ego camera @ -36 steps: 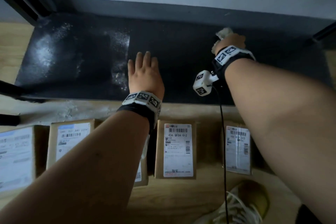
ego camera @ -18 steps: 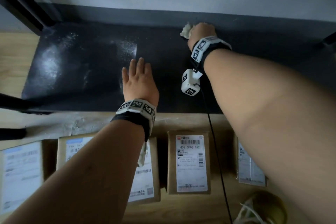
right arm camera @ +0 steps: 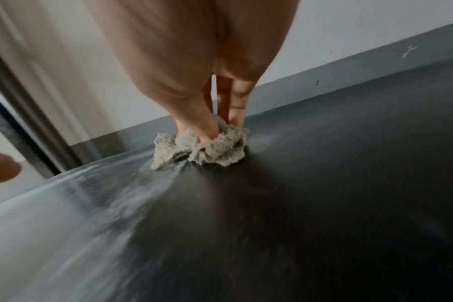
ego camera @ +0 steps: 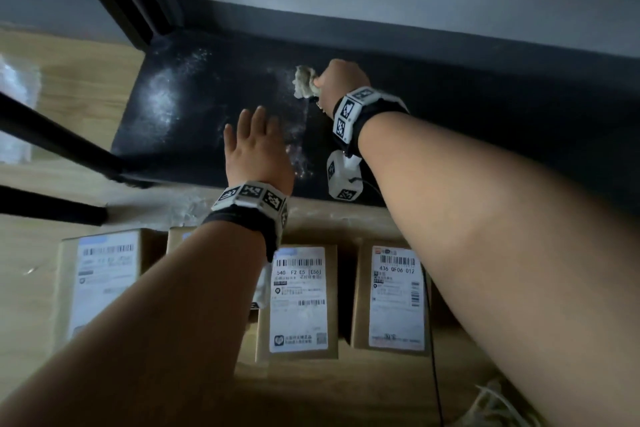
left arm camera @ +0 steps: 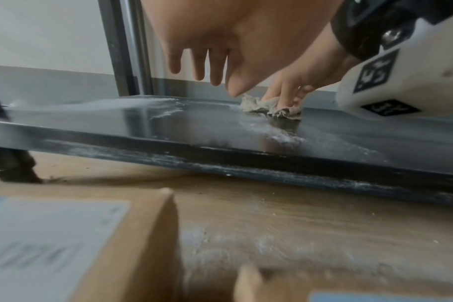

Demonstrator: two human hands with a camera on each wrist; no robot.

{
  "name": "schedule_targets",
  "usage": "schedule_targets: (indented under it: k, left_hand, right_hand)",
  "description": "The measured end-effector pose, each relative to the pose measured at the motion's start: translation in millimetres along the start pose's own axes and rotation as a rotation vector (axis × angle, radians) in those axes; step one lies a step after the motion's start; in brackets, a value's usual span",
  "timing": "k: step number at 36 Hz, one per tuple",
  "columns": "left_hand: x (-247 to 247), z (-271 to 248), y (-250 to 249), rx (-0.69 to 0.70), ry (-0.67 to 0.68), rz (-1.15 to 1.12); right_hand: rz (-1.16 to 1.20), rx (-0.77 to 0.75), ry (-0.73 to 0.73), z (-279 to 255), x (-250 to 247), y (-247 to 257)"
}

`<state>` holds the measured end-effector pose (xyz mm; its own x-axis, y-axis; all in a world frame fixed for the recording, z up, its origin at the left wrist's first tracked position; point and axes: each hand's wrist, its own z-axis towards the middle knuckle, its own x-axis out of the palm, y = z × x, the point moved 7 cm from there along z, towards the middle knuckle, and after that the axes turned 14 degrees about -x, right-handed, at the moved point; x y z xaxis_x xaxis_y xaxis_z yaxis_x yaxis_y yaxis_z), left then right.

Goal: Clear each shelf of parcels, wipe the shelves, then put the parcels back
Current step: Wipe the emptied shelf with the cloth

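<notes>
We've got the low black metal shelf (ego camera: 450,135) running across the middle of the head view, long axis going left to right and tilted a bit, lower at the left. It still has pale dust smears (ego camera: 166,97) over its left half; the right half looks darker and cleaner.

Our right hand (ego camera: 341,80) sits upper centre, fingers curled down onto a crumpled grey-beige rag (ego camera: 303,81), pinching and pressing it flat on the shelf surface near the back edge. In the right wrist view the fingertips (right arm camera: 207,130) dig right into the wad (right arm camera: 199,151), with dust streaking off to its left.

Our left hand (ego camera: 256,152) is just left of centre, fingers straight and spread, holding nothing. In the left wrist view it looks to hang just above the shelf (left arm camera: 220,126), though we can't tell for sure if the palm touches.

Parcels: we count four brown cardboard boxes with white shipping labels on the wooden floor (ego camera: 31,288) in the lower part of the frame, lined up in a row in front of the shelf: one (ego camera: 100,281) lower left, one (ego camera: 180,239) mostly hidden under our left forearm, one (ego camera: 299,298) lower centre, one (ego camera: 394,295) right of it. Their long axes point toward the shelf, labels up.
</notes>
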<state>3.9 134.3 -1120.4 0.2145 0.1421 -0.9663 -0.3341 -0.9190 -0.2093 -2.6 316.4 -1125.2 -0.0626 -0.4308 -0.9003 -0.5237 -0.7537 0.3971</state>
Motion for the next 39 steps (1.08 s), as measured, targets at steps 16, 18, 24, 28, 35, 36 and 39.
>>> schedule_targets:
  k: [16, 18, 24, 28, 35, 36, 39]
  left_hand:
    - [-31, -63, 52, -0.099, 0.002, -0.023]
    - [-36, -68, 55, -0.1, -0.005, -0.013]
    - [-36, -80, 67, -0.107, 0.029, 0.039]
    - [-30, -84, 72, -0.13, 0.037, 0.046]
    - [-19, -81, 74, -0.178, 0.064, 0.029]
    - [-19, -80, 76, -0.18, 0.062, 0.03]
    - [-17, -74, 81, -0.184, 0.067, 0.052]
  right_hand:
    - [0.058, -0.066, 0.128, -101, 50, 54]
    - [0.08, -0.066, 0.154, -116, 51, 52]
    - [0.048, -0.121, -0.014, -146, 24, 32]
    - [-0.044, 0.095, -0.06, -159, 10, -13]
    - [-0.055, 0.064, -0.016, -174, 33, -1]
    - [-0.044, 0.049, -0.018, -173, 37, 7]
    - [-0.025, 0.019, -0.006, -163, 50, 30]
